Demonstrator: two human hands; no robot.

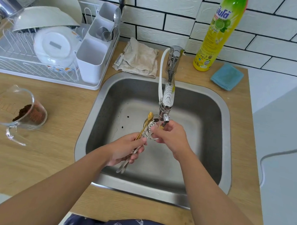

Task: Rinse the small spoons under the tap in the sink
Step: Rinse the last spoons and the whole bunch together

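Over the steel sink [217, 122] my left hand [125, 150] grips a bunch of small spoons [144, 127], gold and silver, by their handles. Their bowls point up toward the tap [169, 88], and the handle ends stick out below my palm. My right hand [171, 135] is just under the tap's spout, fingers curled round the bowl end of a spoon; what it pinches is mostly hidden by the fingers. Running water cannot be made out.
A white dish rack [34, 68] with bowls, plates and a cutlery holder stands at the back left. A glass measuring jug [17, 110] with brown powder is on the wooden counter. A folded cloth [140, 59], a detergent bottle [219, 32] and a blue sponge [227, 77] sit behind the sink.
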